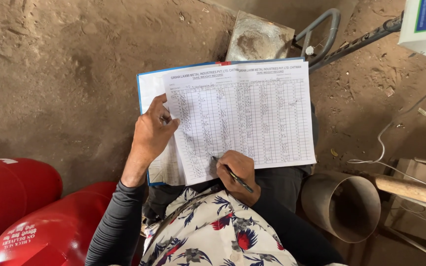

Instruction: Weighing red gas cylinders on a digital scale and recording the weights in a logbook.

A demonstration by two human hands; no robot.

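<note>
An open record book (pixel 242 118) with blue covers and ruled tables full of handwritten figures rests on my lap. My left hand (pixel 151 130) presses flat on its left page, thumb and fingers gripping the folded sheets at that edge. My right hand (pixel 237 172) holds a dark pen (pixel 231 174), its tip touching the lower part of the left table. My sleeves are dark and I wear a floral shirt.
Two red gas cylinders (pixel 35 216) lie at the lower left. A dusty weighing platform (pixel 260 37) with a grey metal handle (pixel 321 29) sits ahead on the dirt floor. A metal pipe section (pixel 343 204) and a wooden stick (pixel 412 189) are at right, with white cable nearby.
</note>
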